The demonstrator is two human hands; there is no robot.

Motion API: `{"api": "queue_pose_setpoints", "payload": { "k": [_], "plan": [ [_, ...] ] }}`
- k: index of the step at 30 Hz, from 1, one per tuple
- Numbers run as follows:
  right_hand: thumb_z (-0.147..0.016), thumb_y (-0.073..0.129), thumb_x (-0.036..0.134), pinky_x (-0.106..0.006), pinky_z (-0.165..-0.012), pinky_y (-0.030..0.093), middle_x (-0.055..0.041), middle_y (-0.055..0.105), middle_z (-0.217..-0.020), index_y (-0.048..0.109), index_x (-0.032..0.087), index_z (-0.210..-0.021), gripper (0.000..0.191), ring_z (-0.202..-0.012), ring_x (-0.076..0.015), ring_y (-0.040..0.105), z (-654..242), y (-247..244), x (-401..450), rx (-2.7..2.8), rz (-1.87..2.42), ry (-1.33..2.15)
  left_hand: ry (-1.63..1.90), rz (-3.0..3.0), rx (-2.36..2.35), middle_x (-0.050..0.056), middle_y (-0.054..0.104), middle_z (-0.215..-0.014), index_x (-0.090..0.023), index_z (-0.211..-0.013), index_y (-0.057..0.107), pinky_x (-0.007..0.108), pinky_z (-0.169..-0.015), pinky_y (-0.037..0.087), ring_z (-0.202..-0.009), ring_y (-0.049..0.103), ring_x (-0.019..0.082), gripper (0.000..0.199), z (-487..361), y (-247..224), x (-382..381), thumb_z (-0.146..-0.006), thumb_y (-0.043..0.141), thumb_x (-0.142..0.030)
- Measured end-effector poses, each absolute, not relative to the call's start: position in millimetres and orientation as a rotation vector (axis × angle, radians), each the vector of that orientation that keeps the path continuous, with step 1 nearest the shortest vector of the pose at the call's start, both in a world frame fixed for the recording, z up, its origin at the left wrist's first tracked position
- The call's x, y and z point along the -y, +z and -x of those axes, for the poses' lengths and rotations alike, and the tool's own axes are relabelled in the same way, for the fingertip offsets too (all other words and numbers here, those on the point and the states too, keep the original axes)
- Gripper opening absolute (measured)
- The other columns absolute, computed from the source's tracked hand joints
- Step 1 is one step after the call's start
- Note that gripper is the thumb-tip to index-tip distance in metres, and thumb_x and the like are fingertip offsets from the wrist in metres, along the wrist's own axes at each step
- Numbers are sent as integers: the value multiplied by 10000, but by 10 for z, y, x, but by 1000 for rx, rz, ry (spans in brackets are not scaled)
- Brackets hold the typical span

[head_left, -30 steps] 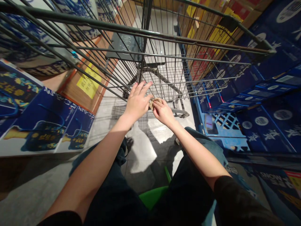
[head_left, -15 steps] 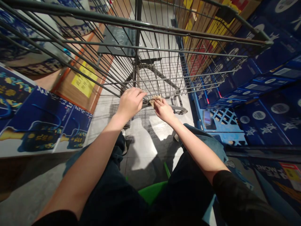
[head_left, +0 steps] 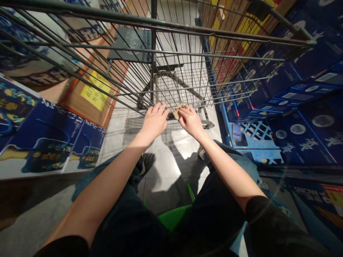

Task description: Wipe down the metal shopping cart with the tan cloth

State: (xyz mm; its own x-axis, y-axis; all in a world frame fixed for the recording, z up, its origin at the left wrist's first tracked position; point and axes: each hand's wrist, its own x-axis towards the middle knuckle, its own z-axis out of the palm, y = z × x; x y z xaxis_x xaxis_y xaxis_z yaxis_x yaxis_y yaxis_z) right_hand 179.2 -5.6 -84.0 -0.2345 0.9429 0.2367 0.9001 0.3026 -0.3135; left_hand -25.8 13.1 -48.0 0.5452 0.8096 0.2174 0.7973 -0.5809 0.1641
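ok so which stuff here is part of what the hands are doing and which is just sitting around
In use:
left hand
right hand
crumpled tan scrap
wire shopping cart

Just around:
blue printed cartons
blue plastic crate
yellow label
green plastic piece

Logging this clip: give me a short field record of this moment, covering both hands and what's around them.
left hand: open, fingers spread by the wire cart; contact unclear
right hand: fingers over a crumpled tan item
item material: cannot tell
around: blue crate and blue cartons to the right; yellow sign beyond the cart to the left; green object below, between the legs
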Motion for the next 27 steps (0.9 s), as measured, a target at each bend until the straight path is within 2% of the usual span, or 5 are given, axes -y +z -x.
{"api": "queue_pose_setpoints", "payload": {
  "k": [5,14,19,23,27],
  "plan": [
    [-1005,535,154,-517,-1279,450,-216,679,-1499,668,14,-1432,468,-1476,-367,513,-1783,-840,56,2241,1717,205,129,-2708,-1390,163,487,-1696,-89,-1581,551,473,-1303,408,-1582,475,298,599,231,-385,-153,-995,439,-146],
    [-933,556,125,-562,-1335,375,-253,593,-1587,524,-68,-1553,650,-1576,-406,405,-1726,-961,71,2251,1668,192,3,-2723,-1368,150,509,-1674,-62,-1416,701,432,-1297,431,-1558,514,286,523,215,-306,-233,-977,420,-99],
    [-991,493,179,-610,-1353,331,-227,500,-1678,470,9,-1617,649,-1594,-388,393,-1707,-976,82,2196,1635,182,6,-2731,-1356,135,511,-1673,-81,-1441,691,416,-1309,420,-1561,510,274,526,225,-305,-241,-993,416,-99],
    [-917,587,104,-632,-1300,412,-216,414,-1739,557,56,-1569,655,-1664,-449,242,-1693,-960,116,2319,1709,258,25,-2712,-1357,139,508,-1674,-82,-1442,694,415,-1316,415,-1554,519,281,522,235,-325,-243,-989,435,-100],
    [-911,599,105,-641,-1283,433,-215,373,-1761,479,48,-1629,730,-1677,-476,192,-1687,-946,119,2328,1771,269,47,-2702,-1341,133,501,-1679,-95,-1422,712,421,-1318,414,-1557,516,279,520,239,-325,-245,-972,451,-96]
  ]
}}
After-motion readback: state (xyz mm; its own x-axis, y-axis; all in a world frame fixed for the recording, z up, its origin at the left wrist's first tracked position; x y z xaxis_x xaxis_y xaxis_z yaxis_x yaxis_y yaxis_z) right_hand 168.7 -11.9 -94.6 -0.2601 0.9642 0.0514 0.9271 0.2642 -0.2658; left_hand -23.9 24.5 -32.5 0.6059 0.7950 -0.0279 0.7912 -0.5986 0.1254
